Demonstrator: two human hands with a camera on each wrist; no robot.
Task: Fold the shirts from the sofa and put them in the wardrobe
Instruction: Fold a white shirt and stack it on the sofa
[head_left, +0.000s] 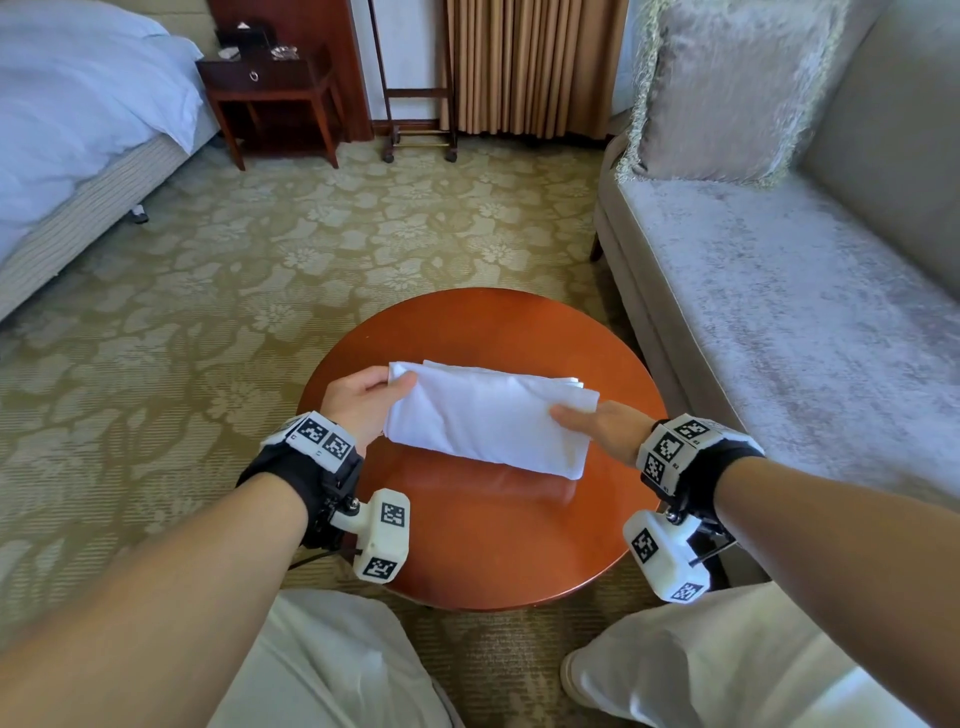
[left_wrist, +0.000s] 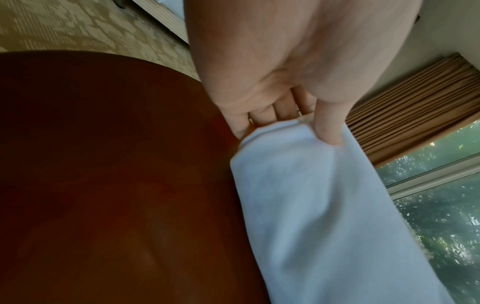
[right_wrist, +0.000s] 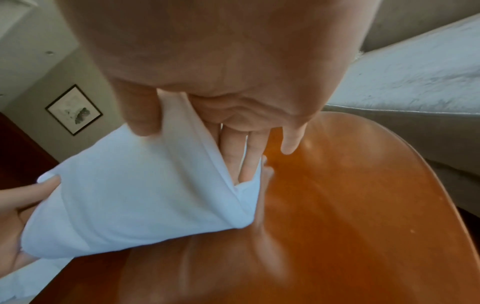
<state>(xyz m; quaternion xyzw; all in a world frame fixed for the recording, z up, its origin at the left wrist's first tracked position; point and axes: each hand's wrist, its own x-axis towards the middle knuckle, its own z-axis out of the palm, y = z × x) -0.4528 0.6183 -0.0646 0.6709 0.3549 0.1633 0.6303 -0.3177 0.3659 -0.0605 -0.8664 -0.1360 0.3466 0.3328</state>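
At frame centre, a white cotton shirt (head_left: 488, 415), already folded into a compact rectangle, is held just above the round reddish-brown wooden table (head_left: 483, 545). The left hand (head_left: 358, 400) and right hand (head_left: 605, 426) each pinch an end. The grey velvet sofa (head_left: 779, 291) at right shows no shirts; carrying this one to the wardrobe, which is out of view, seems to remain.

A white shirt (head_left: 488, 415), folded into a thick oblong bundle of several layers, is held level just above the round wooden surface (head_left: 498, 530), pinched at both short ends, layered edges facing away.
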